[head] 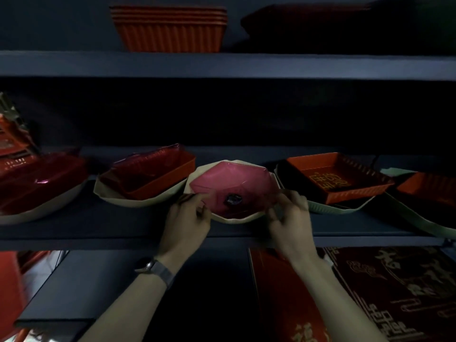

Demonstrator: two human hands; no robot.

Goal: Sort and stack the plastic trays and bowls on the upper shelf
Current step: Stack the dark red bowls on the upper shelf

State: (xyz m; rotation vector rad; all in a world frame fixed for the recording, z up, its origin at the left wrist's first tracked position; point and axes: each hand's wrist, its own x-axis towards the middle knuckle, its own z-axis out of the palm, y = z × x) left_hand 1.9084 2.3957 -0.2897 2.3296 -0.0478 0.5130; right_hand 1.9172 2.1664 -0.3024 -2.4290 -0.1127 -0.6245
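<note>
Pink translucent faceted bowl (229,186) sits nested in a cream bowl (237,219), centre of the dim middle shelf (98,225), near the front edge. Left hand (187,223), watch (148,266) on the wrist, has its fingers (195,201) curled onto the pink bowl's left rim. Right hand (291,218) mirrors it on the right rim, fingers (278,208) curled and motion-blurred. Cannot tell whether the cream bowl is caught in the grip too.

Key relation: the bowl lies straight ahead of and between the two hands, wider side to side, both hands equally near, so a two-handed lift looks likely.

Red tray (153,174) in another cream bowl just to the left, orange tray (338,178) just to the right. Stack of orange ribbed trays (170,30) sits on the top shelf (74,64) above; sorting judged still early, several pieces unstacked
</note>
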